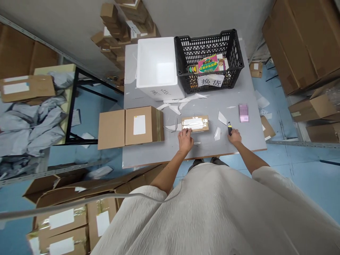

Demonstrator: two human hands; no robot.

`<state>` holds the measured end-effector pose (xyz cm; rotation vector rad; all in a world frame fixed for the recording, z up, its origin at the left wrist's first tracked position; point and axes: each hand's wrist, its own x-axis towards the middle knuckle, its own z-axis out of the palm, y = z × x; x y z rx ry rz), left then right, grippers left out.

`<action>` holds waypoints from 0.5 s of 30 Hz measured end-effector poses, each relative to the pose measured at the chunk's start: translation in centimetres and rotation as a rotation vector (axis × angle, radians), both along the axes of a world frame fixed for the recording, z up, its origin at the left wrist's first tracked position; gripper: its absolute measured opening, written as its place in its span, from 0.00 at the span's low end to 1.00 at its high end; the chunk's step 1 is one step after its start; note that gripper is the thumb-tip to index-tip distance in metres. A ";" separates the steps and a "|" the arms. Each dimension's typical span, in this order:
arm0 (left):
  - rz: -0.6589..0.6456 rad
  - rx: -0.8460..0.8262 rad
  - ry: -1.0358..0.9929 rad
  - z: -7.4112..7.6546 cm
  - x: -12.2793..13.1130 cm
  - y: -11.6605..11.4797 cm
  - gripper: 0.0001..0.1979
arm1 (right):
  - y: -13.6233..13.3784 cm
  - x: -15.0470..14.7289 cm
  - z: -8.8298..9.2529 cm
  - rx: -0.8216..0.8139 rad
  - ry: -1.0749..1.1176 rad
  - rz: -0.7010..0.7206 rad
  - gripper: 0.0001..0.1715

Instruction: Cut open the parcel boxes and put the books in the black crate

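A small taped cardboard box [204, 122] with a white label lies in the middle of the grey table. My left hand [186, 141] has its bent fingers on the box's near left edge, gripping it there. To the right, my right hand [234, 136] is closed around a black and yellow utility knife [230, 128], its tip pointing away from me. The knife is apart from the box. Torn white paper scraps [222, 118] lie between the box and the knife, and more strips [175, 109] lie behind the box.
On the table [148, 156] stand a larger cardboard box [143, 136] at left, a white foam bin [159, 85] and a black crate [209, 86] holding books at the back. A blurred pink item [243, 113] lies at right. Grey parcels [37, 124] and cartons surround the table.
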<state>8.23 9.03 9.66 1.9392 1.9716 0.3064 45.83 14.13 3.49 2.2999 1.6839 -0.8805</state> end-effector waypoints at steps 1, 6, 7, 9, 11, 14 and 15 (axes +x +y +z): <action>0.004 0.001 0.000 0.1 0.1 0.0 0.35 | 0.0 0.0 0.1 -0.003 0.003 0.000 0.17; 0.029 0.002 0.003 0.3 0.4 0.2 0.33 | 0.0 0.3 0.9 -0.023 0.020 0.016 0.16; 0.034 -0.001 0.003 0.3 0.4 0.3 0.33 | 0.0 0.4 1.1 -0.025 0.026 0.020 0.16; 0.047 -0.011 0.000 0.3 0.4 0.5 0.33 | 0.0 0.7 1.5 -0.025 0.037 0.026 0.17; 0.065 -0.021 -0.004 0.3 0.5 0.8 0.32 | -0.1 1.0 1.9 -0.018 0.043 0.026 0.18; 0.099 -0.022 -0.008 0.3 0.7 1.2 0.31 | -0.3 1.8 2.5 0.000 0.036 0.017 0.19; 0.105 -0.016 -0.009 0.3 0.8 1.3 0.30 | -0.3 2.1 2.7 0.008 0.030 0.015 0.19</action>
